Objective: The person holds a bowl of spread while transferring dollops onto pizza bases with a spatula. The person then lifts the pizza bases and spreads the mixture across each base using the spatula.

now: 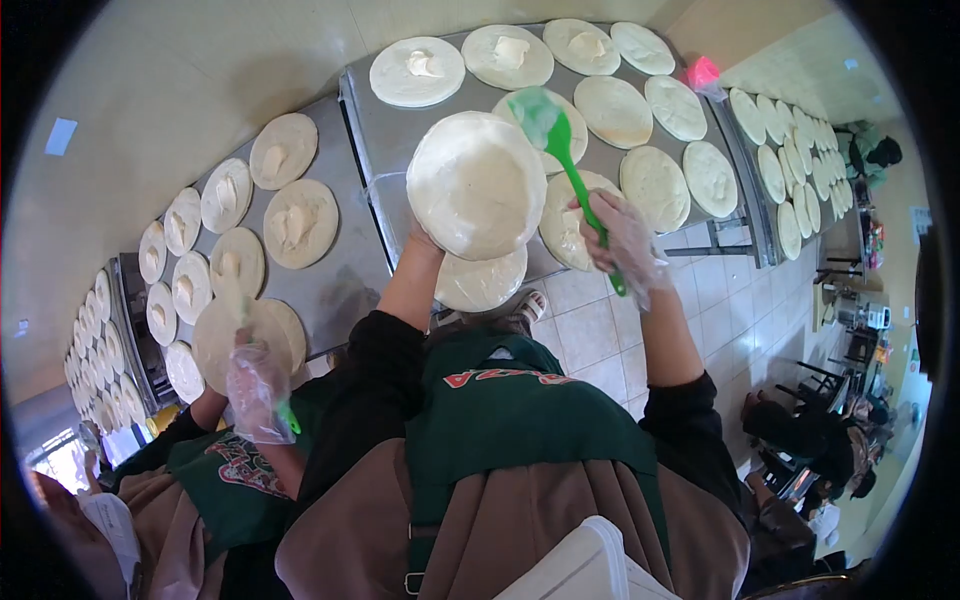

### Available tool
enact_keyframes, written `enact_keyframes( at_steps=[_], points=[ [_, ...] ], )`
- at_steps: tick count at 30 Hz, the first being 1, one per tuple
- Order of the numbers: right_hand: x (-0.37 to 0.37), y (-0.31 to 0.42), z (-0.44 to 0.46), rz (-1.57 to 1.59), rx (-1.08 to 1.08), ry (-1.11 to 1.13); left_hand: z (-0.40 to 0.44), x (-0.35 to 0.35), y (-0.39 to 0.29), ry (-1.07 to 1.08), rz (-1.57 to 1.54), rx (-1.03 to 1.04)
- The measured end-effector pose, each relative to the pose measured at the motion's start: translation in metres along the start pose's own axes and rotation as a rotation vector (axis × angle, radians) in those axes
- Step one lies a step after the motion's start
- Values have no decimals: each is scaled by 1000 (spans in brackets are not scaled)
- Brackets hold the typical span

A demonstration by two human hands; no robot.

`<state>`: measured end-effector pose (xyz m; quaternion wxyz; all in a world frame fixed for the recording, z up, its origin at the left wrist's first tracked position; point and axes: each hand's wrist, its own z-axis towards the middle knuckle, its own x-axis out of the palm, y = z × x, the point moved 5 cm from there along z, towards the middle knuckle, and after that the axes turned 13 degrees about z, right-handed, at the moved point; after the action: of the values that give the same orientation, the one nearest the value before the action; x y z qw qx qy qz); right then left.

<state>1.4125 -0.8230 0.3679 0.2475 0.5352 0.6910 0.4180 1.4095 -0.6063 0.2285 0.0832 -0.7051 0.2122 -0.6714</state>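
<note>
A pale round of dough [477, 190], glossy on top, is held up above the table in front of me. My left hand [425, 240] supports it from beneath, with most of the fingers hidden under it. In a clear plastic glove, my right hand [620, 240] grips the handle of a green spatula [565, 150]. White spread coats the spatula's blade, which is raised over the dough rounds just right of the held one. Directly below the held round lies another dough round [482, 280] near the table's front edge.
The metal table [385, 140] bears several dough rounds, some with a dollop of white spread [424, 64]. At left a co-worker's gloved hand [262, 385] holds another green spatula over dough. A pink object [703, 74] stands at the far right corner. More laden tables extend both ways.
</note>
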Motion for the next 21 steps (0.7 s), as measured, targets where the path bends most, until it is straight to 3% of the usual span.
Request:
enact_keyframes(
  at_steps=[2, 4, 6, 9, 11, 12, 14, 21],
  points=[
    [-9, -6, 7, 105, 45, -42, -4, 2, -8, -115, 173, 200],
    [-16, 8, 1, 411, -178, -286, -2, 5, -10, -126, 100, 193],
    [-1, 43, -22, 461, -306, -173, -13, -8, -11, -175, 29, 181],
    [27, 54, -30, 350, -329, -126, -14, -24, -25, -199, 36, 205],
    [37, 39, -18, -195, -374, -69, -12, -6, -36, -126, 3, 208],
    [39, 25, -11, -198, -378, -56, -12, 0, -41, -128, 4, 221],
    [53, 11, -12, -691, -726, -49, -15, 5, -51, -157, -84, 284],
    [66, 15, -37, -739, -615, 23, -31, 0, -70, -220, -14, 541]
  ],
)
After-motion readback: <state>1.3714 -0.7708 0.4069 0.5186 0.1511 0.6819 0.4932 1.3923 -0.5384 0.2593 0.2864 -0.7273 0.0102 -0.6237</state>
